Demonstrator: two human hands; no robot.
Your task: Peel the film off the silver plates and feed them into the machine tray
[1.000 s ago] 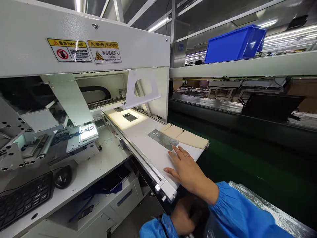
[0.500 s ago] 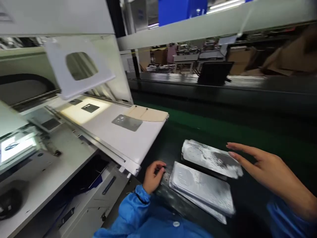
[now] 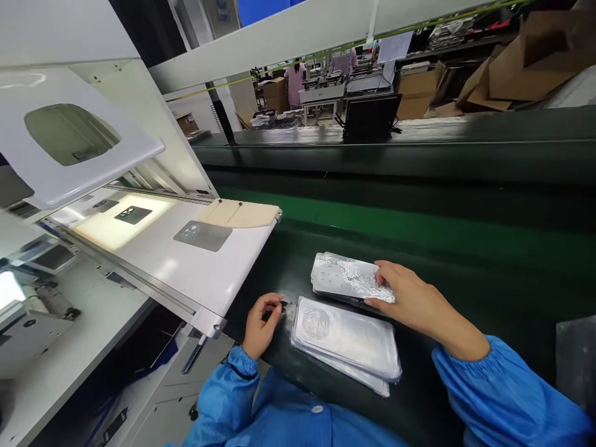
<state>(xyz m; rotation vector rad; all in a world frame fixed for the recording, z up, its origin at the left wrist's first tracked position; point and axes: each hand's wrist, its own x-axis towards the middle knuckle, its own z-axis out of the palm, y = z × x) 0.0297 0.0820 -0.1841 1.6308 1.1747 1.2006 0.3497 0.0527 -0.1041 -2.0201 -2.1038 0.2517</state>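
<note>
My right hand [image 3: 410,298] rests on the right end of a stack of plastic-wrapped grey phone back covers [image 3: 342,277], fingers curled over its edge. A second wrapped stack [image 3: 347,338] lies just in front of it on the dark green conveyor belt [image 3: 465,261]. My left hand [image 3: 261,323] sits at the belt's near edge beside that stack, thumb and fingers pinched on a small dark piece. Both arms wear blue sleeves. One bare grey back cover [image 3: 203,235] lies on the machine's white feed tray [image 3: 209,273], next to a beige pad [image 3: 239,213].
The white machine stands at left with a lit bay and a dark part [image 3: 133,215] inside, under a raised white flap [image 3: 69,143]. Across the belt are a black tray [image 3: 370,115], cardboard boxes [image 3: 521,68] and a person in pink [image 3: 295,81] far off.
My view swung right from the machine to the belt. My right hand left the cover on the feed tray and came down onto the far wrapped stack. My left hand stayed low at the belt's edge.
</note>
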